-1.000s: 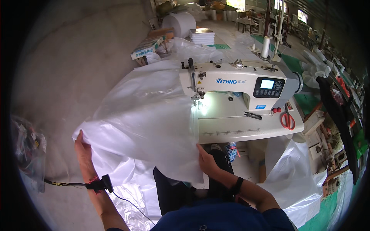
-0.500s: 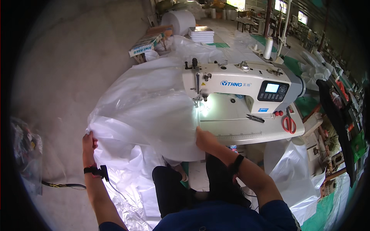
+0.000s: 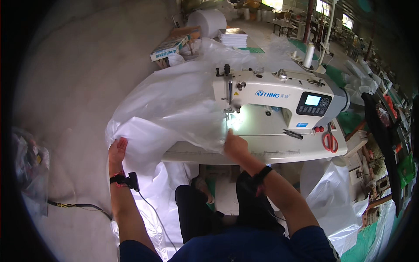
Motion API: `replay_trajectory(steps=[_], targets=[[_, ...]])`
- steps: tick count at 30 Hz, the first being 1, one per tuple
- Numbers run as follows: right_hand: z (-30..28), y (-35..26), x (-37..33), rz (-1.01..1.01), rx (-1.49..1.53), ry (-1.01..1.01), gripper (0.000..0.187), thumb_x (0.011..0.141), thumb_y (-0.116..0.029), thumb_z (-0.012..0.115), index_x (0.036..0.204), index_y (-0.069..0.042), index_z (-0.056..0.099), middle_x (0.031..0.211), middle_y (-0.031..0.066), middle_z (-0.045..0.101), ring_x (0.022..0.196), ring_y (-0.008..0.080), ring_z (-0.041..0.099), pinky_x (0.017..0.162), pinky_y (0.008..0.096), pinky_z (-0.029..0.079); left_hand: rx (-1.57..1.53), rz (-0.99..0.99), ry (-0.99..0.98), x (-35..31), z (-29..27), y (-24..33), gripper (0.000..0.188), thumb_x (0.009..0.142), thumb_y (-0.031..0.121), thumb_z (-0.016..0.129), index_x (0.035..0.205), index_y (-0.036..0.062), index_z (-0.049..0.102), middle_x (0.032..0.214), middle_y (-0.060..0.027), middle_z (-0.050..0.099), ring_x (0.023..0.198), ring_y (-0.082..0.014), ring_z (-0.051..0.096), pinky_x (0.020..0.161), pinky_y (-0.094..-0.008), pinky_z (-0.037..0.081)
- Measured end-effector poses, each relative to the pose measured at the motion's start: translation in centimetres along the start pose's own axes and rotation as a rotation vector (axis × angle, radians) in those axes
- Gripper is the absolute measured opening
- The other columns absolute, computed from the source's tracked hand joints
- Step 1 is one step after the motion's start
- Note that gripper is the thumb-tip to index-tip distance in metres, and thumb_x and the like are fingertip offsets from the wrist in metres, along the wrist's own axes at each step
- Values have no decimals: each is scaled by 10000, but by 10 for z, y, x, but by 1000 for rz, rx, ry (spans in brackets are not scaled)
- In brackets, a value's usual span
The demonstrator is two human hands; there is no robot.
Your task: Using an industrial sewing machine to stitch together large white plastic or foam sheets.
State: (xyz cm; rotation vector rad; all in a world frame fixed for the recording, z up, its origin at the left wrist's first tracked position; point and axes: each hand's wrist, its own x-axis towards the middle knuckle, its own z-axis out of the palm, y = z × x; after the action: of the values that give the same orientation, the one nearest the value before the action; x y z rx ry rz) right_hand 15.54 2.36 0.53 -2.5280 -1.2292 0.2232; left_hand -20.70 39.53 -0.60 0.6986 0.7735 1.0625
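A large translucent white plastic sheet drapes over the left end of the sewing machine's table and hangs down in front. My left hand lies against the sheet's left part, fingers stretched out and palm showing. At the sheet's right edge, just short of the lit needle area, my right hand is closed on it, with one finger toward the presser foot. The white sewing machine stands over the sheet's right edge. My fingers hide part of that edge.
Small black thread snips and red-handled scissors lie on the table's right side. A thread cone stands behind the machine. Boxes and a large white roll sit at the back left. More sheeting hangs at the right.
My left hand has moved right and slightly up, and its fingers have straightened from a grip. My right hand has edged toward the needle. The sheet's front has lifted, baring the table's front edge.
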Motion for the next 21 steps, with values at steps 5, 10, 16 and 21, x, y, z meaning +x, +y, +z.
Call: replay_trajectory(steps=[5,10,16,21], targets=[[-10,14,-41,238,801,-213,396,821,-114,522,1150,78,414,786,150,634,663,232,656,524,319,522,1489,1015,694,-116,76,15,273,811,59,542,1050,-71,527,988,-236,604,848,-326,612,785,-344,496],[15,14,-69,270,1208,-43,224,863,-104,495,1038,26,450,708,98,605,568,141,607,464,246,475,1403,1291,-447,-228,194,-44,231,744,74,613,967,14,605,1014,-137,601,975,-316,569,838,-416,451],[30,23,-69,219,1282,-2,226,891,-106,475,1062,39,442,770,113,624,639,163,645,513,250,524,1805,1265,-1173,-237,255,-135,414,686,215,711,1070,105,604,1147,-96,561,1139,-283,483,953,-398,396],[33,30,-71,161,1297,-13,236,902,-117,460,1082,35,453,788,100,628,649,141,633,528,240,499,1632,831,-1106,-230,258,-172,168,778,219,609,862,75,621,918,-98,608,896,-294,578,783,-385,468]])
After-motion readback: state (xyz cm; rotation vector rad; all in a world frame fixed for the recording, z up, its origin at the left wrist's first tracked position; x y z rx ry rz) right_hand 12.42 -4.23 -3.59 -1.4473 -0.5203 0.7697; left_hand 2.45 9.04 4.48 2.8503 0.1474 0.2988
